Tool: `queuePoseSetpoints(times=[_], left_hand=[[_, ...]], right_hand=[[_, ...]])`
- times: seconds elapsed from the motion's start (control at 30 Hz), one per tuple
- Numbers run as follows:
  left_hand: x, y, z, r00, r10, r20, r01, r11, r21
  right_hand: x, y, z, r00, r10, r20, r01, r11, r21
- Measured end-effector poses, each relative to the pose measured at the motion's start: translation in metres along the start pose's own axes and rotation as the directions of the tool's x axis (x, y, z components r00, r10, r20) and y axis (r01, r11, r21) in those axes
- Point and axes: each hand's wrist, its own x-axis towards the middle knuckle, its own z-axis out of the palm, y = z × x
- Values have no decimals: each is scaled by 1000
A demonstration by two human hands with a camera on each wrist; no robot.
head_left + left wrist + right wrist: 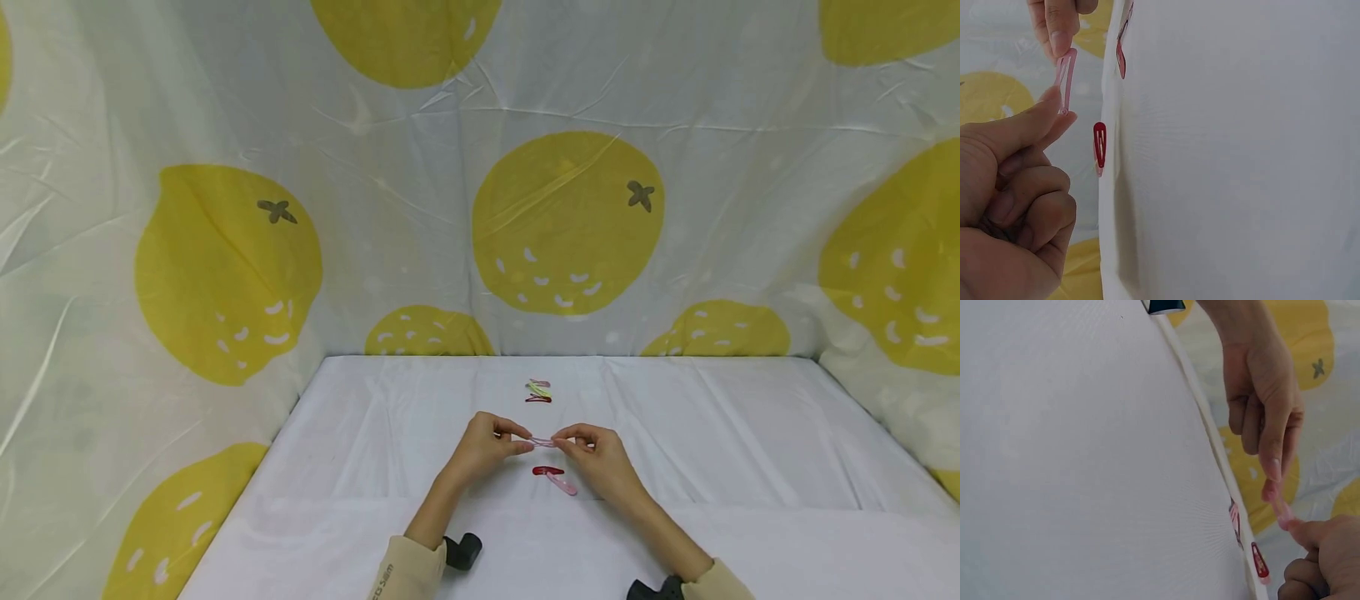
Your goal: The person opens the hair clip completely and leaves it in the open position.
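A pink snap hair clip (543, 442) is held in the air between both hands above the white table. My left hand (482, 446) pinches one end between thumb and index finger, its other fingers curled in. At the opposite end, the thumb and index finger of my right hand (600, 458) pinch the clip. The left wrist view shows the long loop of the pink clip (1070, 81) stretched between the fingertips. Nearer me, below the hands, a red hair clip (547, 471) lies touching another pink hair clip (562, 484).
Farther back on the white cloth (420, 408) is a short column of clips: a pink clip (539, 383), a yellow-green clip (537, 390) and a dark red clip (538, 399). A lemon-print curtain (405, 217) rises behind the table and at both sides.
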Motion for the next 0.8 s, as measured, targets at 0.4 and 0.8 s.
queuePoseSetpoints(times=[0.4,0.8], left_hand=[[23,0,0,998,23,-59,-15,990,139],[58,5,2,992,-31,-119,65,952,298]], right_hand=[[30,-1,1,998,50,42,-47,997,-67],[72,20,3,999,-28,42,29,999,-45]])
